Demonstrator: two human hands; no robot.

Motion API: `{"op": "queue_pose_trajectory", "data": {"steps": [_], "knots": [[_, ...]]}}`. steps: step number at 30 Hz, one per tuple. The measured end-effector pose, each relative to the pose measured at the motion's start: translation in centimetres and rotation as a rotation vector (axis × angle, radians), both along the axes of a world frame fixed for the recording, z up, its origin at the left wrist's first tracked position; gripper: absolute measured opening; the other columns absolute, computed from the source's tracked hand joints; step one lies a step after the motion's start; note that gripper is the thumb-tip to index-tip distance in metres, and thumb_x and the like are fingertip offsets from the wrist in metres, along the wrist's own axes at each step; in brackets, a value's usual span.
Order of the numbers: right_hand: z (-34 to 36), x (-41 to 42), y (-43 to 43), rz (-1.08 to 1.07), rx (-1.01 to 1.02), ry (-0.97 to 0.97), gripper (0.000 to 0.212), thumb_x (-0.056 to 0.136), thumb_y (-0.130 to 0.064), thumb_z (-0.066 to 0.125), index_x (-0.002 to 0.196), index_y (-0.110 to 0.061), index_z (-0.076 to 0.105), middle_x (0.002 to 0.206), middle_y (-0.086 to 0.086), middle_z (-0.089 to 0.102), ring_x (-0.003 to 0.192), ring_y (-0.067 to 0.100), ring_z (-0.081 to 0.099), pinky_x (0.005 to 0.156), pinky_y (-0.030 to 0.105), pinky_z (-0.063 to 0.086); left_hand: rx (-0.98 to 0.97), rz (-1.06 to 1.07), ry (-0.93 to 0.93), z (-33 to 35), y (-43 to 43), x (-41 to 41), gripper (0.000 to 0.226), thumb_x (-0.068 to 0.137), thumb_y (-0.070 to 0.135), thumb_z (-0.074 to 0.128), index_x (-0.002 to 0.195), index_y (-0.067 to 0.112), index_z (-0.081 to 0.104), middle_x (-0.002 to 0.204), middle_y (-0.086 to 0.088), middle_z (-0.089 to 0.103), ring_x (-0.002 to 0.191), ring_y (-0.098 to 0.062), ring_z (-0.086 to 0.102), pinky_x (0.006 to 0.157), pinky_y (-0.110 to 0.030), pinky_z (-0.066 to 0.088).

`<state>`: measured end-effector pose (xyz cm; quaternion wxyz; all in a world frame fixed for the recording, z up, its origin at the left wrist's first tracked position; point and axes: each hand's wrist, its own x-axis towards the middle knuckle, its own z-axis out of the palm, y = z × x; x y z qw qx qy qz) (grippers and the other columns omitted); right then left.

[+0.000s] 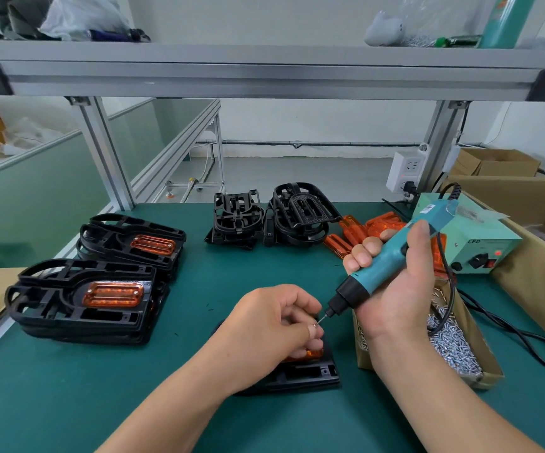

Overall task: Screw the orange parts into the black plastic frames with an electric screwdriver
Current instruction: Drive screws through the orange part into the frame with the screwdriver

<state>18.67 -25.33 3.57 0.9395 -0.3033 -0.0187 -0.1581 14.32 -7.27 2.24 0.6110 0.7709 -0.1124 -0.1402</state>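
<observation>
1. On the green bench mat (199, 403), close to its near edge, a black plastic frame (307, 376) lies flat with an orange part (310, 354) seated in it. Both are largely hidden under the left hand.
2. The left hand (274, 325) sits over that frame with its fingers curled. Thumb and forefinger pinch a small screw (317, 324) right at the tip of the driver's bit.
3. The right hand (392, 276) wraps the teal electric screwdriver (392, 259) in a full fist. The tool is tilted, its bit pointing down and left toward the left fingertips.
4. To the left stand two stacks of fitted frames (81, 302), each top frame carrying an orange part.
5. At the back of the mat are two piles of bare frames (235, 220), with loose orange parts (379, 227) just to their right.
6. Right of the hands, a cardboard box (490, 371) holds silver screws. Behind it sits a teal power supply (480, 246), and a black cable (447, 289) hangs from the screwdriver's top end.
</observation>
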Motion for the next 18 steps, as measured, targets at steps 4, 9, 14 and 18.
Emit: {"op": "queue_pose_trajectory", "data": {"steps": [4,9,14,18], "knots": [[-0.3,-0.1,0.2,0.006,0.005,-0.008,0.04,0.105,-0.055,0.057,0.089,-0.017,0.055,0.075,0.002,0.046,0.062,0.017,0.045,0.06,0.028,0.045,0.031,-0.004,-0.042,1.2,1.4,0.5,0.022,0.089,0.02,0.079,0.108,0.027,0.073,0.095,0.003,0.08,0.087,-0.015,0.078,0.067,-0.025,0.061],[-0.7,-0.3,1.3,0.024,-0.039,-0.02,0.039,0.104,-0.054,0.059,0.09,-0.018,0.057,0.074,0.003,0.048,0.063,0.017,0.046,0.061,0.028,0.046,0.396,0.158,-0.263,2.1,5.1,2.1,0.012,0.093,0.036,0.075,0.105,0.037,0.076,0.092,0.018,0.075,0.086,0.001,0.07,0.084,-0.026,0.056],[-0.9,-0.6,3.0,0.039,-0.114,-0.063,0.033,0.104,-0.049,0.059,0.091,-0.018,0.055,0.073,0.004,0.049,0.061,0.018,0.048,0.061,0.03,0.047,0.738,0.026,-0.187,1.8,5.8,2.3,0.03,0.094,0.043,0.071,0.122,0.031,0.074,0.109,0.015,0.073,0.102,-0.005,0.067,0.099,-0.032,0.054],[-1.1,-0.9,3.9,0.06,-0.181,-0.096,0.032,0.104,-0.046,0.058,0.094,-0.016,0.053,0.075,0.007,0.049,0.061,0.021,0.049,0.061,0.032,0.047,0.738,-0.027,-0.179,1.4,5.4,2.4,0.023,0.093,0.039,0.072,0.113,0.029,0.077,0.1,0.014,0.075,0.095,-0.007,0.069,0.089,-0.03,0.056]]}}
